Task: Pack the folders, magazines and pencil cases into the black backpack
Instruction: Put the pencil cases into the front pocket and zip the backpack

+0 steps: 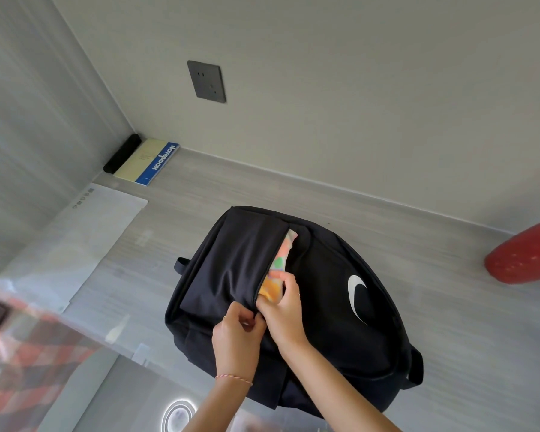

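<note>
The black backpack (325, 294) with a white swoosh lies flat on the grey desk. Its front pocket is unzipped, and a colourful pencil case (278, 263) in orange, pink and green shows inside the slit. My left hand (237, 332) pinches the pocket's edge at the near end of the zipper. My right hand (284, 304) is closed on the near end of the pencil case, which is partly inside the pocket. The rest of the case is hidden by the black fabric.
A notebook with a blue spine (152, 162) and a black bar (122, 157) lie in the back left corner. Clear plastic folders (85, 244) cover the desk's left side, over a red checked item (35, 344). A red cylinder (524, 254) lies at the right edge.
</note>
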